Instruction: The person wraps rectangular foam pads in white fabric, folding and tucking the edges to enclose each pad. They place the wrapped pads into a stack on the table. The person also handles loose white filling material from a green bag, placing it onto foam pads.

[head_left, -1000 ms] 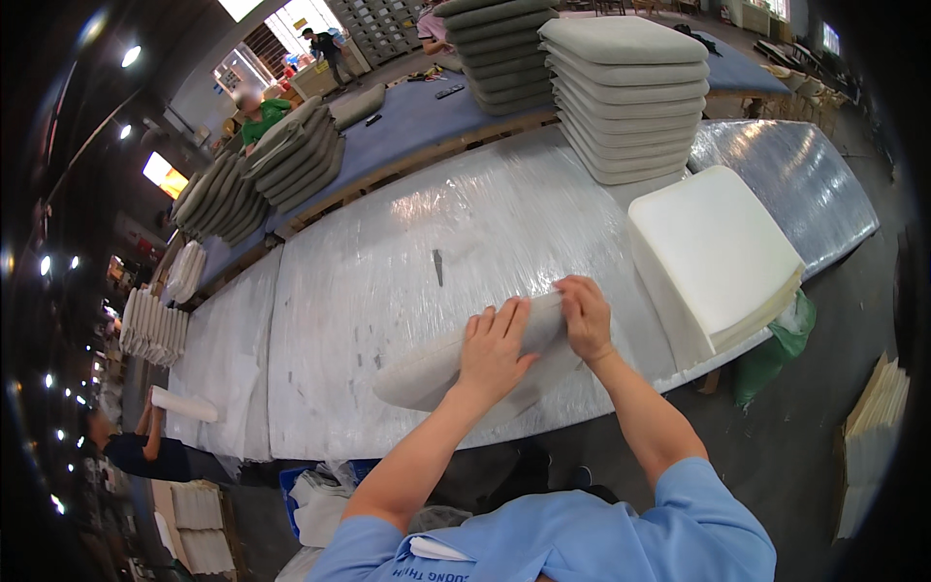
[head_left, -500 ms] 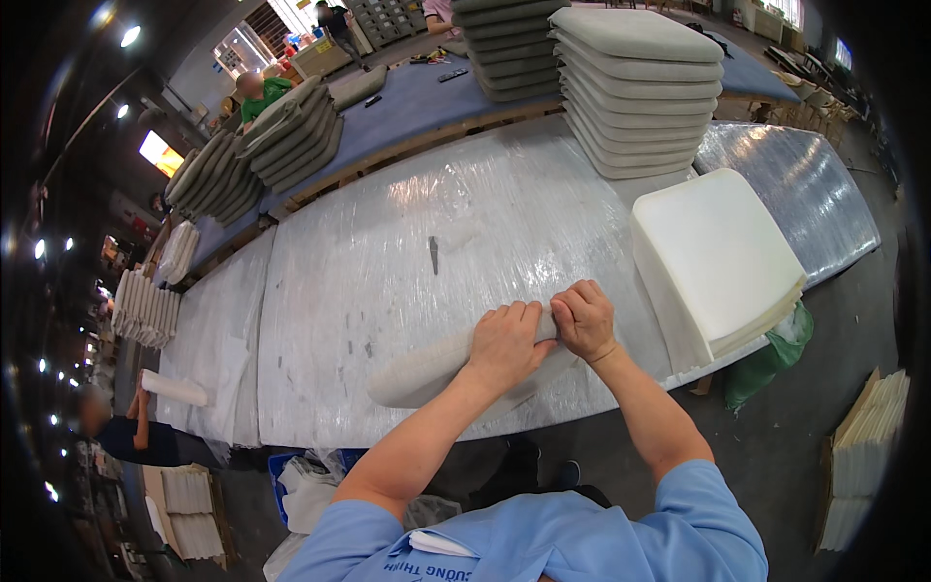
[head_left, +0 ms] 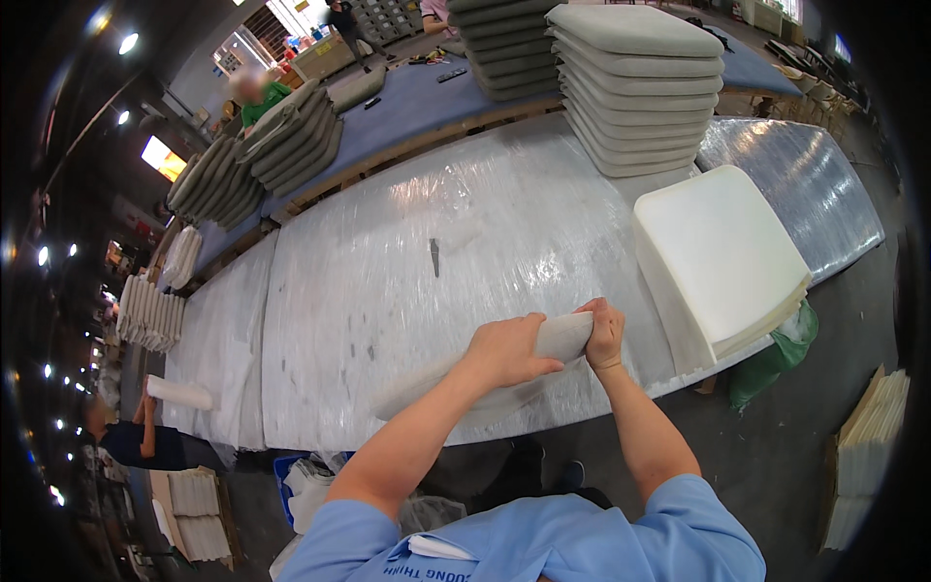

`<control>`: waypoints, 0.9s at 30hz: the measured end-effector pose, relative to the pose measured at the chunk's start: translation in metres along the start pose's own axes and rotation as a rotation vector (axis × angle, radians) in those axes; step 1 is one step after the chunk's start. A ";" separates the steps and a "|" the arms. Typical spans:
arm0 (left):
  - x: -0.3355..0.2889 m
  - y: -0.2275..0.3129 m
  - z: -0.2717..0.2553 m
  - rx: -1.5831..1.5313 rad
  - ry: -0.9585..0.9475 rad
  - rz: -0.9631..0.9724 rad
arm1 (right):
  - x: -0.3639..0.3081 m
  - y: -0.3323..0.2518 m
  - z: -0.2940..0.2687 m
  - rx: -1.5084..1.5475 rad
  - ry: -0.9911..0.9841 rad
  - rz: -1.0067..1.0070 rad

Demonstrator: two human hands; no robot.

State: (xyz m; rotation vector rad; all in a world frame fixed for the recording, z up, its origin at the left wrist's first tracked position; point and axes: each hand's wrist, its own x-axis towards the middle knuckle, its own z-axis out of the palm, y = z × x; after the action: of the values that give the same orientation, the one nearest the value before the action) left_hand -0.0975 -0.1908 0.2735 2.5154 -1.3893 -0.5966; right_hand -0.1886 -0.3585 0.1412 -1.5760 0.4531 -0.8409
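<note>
A pale grey seat cushion [head_left: 565,337] stands tilted on its edge near the front of the plastic-covered table [head_left: 339,301]. Over its upper edge my left hand [head_left: 506,350] is closed, fingers on the far side and thumb toward me. My right hand [head_left: 605,334] grips the corner at the cushion's right end, fingers bent around it. A stretch of the cushion shows between the two hands. Its lower left part lies behind my left forearm. Beyond my hands, a dark pointed tool [head_left: 434,257] lies on the plastic; its exact kind is unclear.
To the right stands a stack of white foam pads [head_left: 722,262], with a tall stack of pale cushions [head_left: 635,92] behind it. Darker cushions [head_left: 291,141] sit on the blue table [head_left: 417,107]. A green bag [head_left: 776,354] hangs at the right edge. A co-worker [head_left: 141,441] holds a white roll at far left.
My hands have moved apart: the right one has slid to the cushion's right end and turned slightly. More of the cushion's upper edge now shows between them.
</note>
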 end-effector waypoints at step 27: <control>0.053 -0.069 0.169 -0.530 -0.558 -0.035 | -0.064 0.078 -0.062 0.396 -0.346 0.313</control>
State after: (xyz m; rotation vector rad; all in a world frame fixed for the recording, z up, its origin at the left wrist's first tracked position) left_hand -0.0948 -0.1960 0.0831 2.0200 -1.1208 -1.5299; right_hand -0.2630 -0.3703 0.0494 -1.2087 0.2530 -0.3768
